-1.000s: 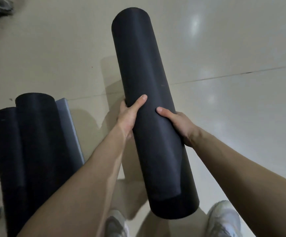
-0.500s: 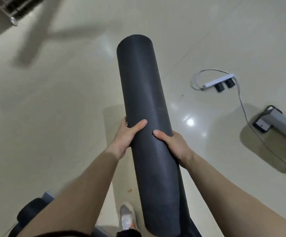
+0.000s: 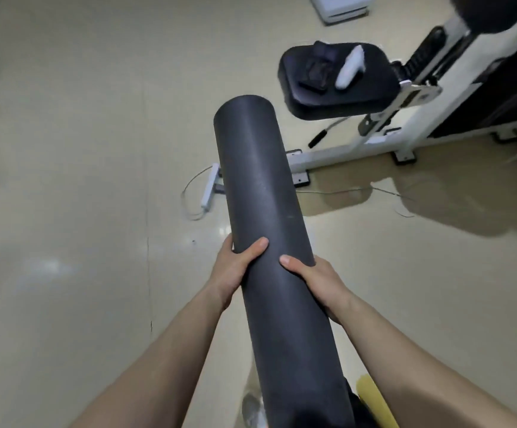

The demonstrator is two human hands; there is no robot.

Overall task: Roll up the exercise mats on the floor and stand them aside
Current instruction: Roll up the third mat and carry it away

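No text, label, brand, number or sign can be read anywhere here (the mat, the floor and the gym machine all show plain, unmarked surfaces).

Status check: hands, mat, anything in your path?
Left hand and right hand clamped on rolled mat, carried off floor. Power strip and exercise machine ahead.

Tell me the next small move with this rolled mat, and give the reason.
Probably carry it leftward to bare floor and tip it upright. Both the left hand and right hand grip the rolled mat mid-length, held off the floor, while the power strip and exercise machine crowd the space ahead.
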